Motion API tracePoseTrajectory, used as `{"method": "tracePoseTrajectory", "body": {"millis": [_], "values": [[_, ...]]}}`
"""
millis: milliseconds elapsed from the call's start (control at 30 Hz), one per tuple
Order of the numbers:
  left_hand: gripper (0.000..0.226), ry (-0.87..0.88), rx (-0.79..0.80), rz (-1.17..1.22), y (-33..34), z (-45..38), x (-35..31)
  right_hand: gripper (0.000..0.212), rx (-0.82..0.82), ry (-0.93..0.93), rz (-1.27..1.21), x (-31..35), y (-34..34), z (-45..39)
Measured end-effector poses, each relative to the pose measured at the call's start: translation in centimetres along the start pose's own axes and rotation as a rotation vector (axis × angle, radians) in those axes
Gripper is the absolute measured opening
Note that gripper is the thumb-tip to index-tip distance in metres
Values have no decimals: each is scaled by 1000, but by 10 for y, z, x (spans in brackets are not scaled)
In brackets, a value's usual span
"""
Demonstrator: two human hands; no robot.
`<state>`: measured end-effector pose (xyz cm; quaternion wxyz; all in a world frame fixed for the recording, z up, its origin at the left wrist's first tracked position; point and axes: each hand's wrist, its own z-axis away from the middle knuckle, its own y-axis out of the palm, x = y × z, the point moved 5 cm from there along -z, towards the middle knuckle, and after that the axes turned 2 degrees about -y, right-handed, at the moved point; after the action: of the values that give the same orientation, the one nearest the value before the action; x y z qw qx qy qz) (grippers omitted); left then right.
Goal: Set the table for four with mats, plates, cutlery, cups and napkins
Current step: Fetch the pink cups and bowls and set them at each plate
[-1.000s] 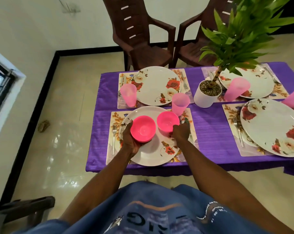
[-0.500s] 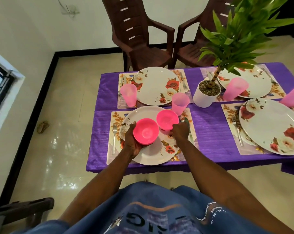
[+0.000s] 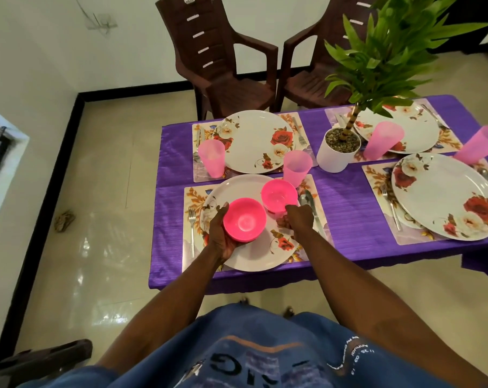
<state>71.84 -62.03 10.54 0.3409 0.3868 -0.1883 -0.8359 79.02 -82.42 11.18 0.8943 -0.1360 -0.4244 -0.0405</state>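
Grip, left: our left hand (image 3: 220, 237) cups a pink bowl (image 3: 244, 220) from its left side and beneath, fingers curled round it, holding it above the near plate (image 3: 248, 256).
Grip, right: our right hand (image 3: 296, 219) has fingers curled at the near rim of a second pink bowl (image 3: 279, 195), which looks to sit on the plate's far right part; we cannot tell whether they pinch it or merely touch.
Step in hand: we judge we are handing out bowls, one per setting, this place getting its own.
Setting so far: mat (image 3: 194, 196), fork (image 3: 192, 228) left of the plate, spoon (image 3: 307, 201) right, pink cup (image 3: 297, 167) just beyond.
Next move: we would free the right hand and carry the left bowl to another plate (image 3: 444, 203), keeping it level and away from the plant pot (image 3: 336, 158).
Bench: purple cloth (image 3: 349, 208), four settings with plates and cups; we see no napkins.
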Motion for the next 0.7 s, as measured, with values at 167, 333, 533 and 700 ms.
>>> {"method": "tracePoseTrajectory", "body": {"millis": [167,333,533,700], "values": [[46,-26,40,-15,-2,0,-3,56,-26,-6,-69,-1,2,-1],[50,-36,66,-50,-4,0,-4,39,-102,-50,-11,4,-5,13],[59,-87,125,-96,9,4,9,37,-181,-113,38,-5,-21,16],[71,-200,260,-126,50,9,40,18,-162,-147,-48,-3,-56,20]]}}
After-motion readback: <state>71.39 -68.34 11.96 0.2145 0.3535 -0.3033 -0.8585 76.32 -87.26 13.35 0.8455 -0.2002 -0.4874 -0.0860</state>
